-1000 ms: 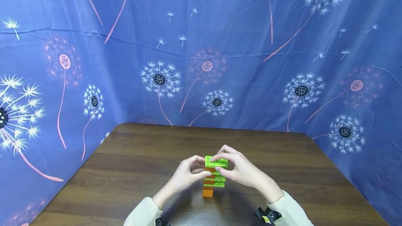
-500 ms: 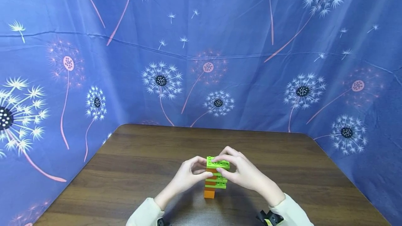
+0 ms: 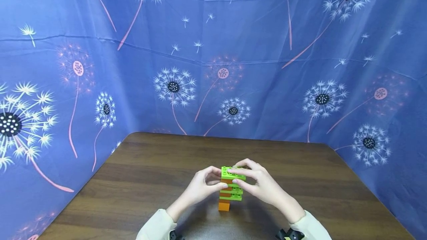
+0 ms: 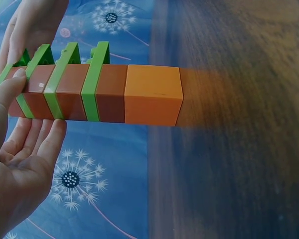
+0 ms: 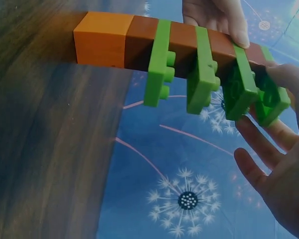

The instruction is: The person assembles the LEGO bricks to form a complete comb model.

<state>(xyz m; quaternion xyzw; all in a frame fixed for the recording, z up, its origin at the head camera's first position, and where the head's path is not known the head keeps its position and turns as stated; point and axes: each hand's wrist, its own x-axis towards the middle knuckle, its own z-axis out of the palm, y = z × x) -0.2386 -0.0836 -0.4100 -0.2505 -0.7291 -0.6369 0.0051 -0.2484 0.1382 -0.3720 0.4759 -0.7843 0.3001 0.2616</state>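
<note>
A toy brick tower stands upright on the table, with an orange block [image 3: 224, 206] at its base. Above that, brown bricks [image 4: 72, 84] alternate with several thin green bricks, which jut out to the right. The topmost green brick [image 3: 227, 173] shows its studs in the head view. My left hand [image 3: 202, 187] grips the upper tower from the left, thumb on the near face and fingers on the far face. From the right, my right hand [image 3: 261, 181] holds the top green brick between thumb and fingers, one finger lying over its studs. Its far fingers are partly hidden.
The brown wooden table [image 3: 150, 158] surrounds the tower. A blue cloth [image 3: 267, 84] with a dandelion print hangs behind the table and along its sides. Dark wrist devices [image 3: 289, 234] sit at the pale sleeves.
The head view has shifted slightly, so the whole scene sits a little further right and lower. Both hands keep their hold on the tower, with hardly any movement.
</note>
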